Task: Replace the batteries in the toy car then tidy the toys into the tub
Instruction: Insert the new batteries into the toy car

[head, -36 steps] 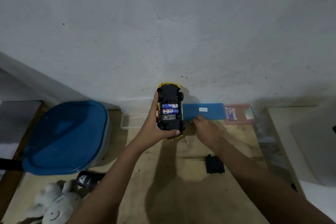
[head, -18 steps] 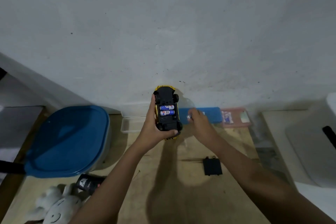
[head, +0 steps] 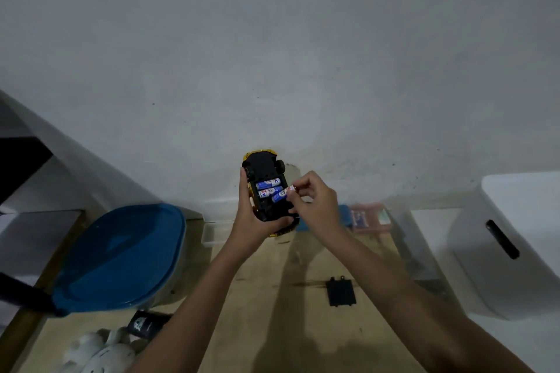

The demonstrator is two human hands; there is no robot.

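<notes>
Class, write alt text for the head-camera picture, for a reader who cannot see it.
A person's left hand holds an upturned yellow toy car while the right hand pinches a battery, tilted into the open compartment beside two seated batteries. The black battery cover lies on the wooden table; a blue-lidded tub is at left.

Wooden table point(head: 257, 312) carries black cover point(head: 341, 291), tub point(head: 121, 254) (blue-lidded), plush point(head: 97, 354).

The toy car point(head: 263, 188) sat belly-up in the left hand point(head: 254, 221), above the table's point(head: 260, 297) far edge. The right hand point(head: 315, 203) was just beside it on the right, pinching a battery point(head: 281, 194) tilted over two more batteries point(head: 268, 186) in the car's bay. The tub point(head: 121, 257) stood left — the battery cover point(head: 341, 292) lay nearer, a plush toy point(head: 100, 354) nearest left.
</notes>
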